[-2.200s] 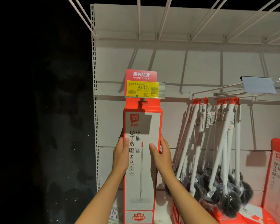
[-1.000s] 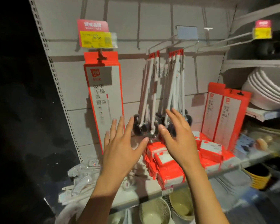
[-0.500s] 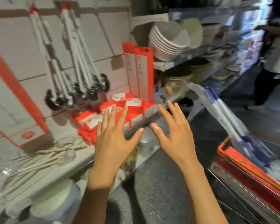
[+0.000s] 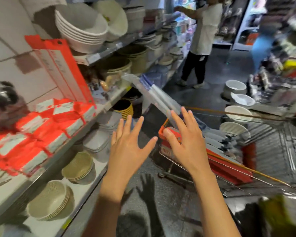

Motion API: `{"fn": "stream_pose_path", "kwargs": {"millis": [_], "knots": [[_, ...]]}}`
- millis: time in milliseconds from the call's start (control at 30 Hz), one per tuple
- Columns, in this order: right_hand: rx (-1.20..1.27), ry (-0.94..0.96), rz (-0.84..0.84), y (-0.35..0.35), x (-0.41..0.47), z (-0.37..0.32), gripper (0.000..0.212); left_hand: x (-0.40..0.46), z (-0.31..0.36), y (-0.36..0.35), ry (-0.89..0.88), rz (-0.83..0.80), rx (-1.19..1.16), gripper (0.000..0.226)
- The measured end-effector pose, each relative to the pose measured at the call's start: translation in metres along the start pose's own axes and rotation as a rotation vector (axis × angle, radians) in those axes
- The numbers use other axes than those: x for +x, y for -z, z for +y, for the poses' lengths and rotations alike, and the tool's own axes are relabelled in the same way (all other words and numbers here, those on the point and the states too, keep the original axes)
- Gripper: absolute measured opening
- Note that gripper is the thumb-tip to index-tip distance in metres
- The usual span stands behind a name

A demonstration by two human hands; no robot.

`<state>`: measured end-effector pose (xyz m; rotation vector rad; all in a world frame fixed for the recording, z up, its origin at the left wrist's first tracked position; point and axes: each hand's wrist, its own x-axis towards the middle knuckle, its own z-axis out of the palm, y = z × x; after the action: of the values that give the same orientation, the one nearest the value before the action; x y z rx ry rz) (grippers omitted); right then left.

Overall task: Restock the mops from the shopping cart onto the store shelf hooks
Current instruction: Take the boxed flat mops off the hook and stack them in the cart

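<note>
- To my nine o'clock, the middle shelf (image 4: 108, 98) is carrying stacked red-and-white packs (image 4: 41, 130), with tall red boxes (image 4: 61, 69) leaning against the back panel behind them.
- At eleven o'clock, the upper shelf (image 4: 99, 56) is holding a nest of white basins (image 4: 80, 29).
- Down at seven o'clock, the bottom shelf (image 4: 85, 189) is bearing piles of greenish bowls (image 4: 50, 200) and grey square tubs (image 4: 96, 142).
- At two o'clock, the dark floor (image 4: 203, 98) is carrying white bowls (image 4: 236, 86) and the wire shopping cart (image 4: 272, 151), where red mop boxes (image 4: 229, 170) are lying.
</note>
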<state>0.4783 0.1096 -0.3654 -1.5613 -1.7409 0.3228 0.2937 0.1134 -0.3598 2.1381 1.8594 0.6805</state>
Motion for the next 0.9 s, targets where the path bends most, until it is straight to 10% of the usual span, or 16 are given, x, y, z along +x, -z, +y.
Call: {"fn": "stream_pose_path", "kwargs": {"millis": [900], "knots": [[0.074,-0.790,0.088,-0.028,0.103,0.268,0.063,0.252,0.063,-0.276,-0.248,-0.694,-0.075,0.074]]}}
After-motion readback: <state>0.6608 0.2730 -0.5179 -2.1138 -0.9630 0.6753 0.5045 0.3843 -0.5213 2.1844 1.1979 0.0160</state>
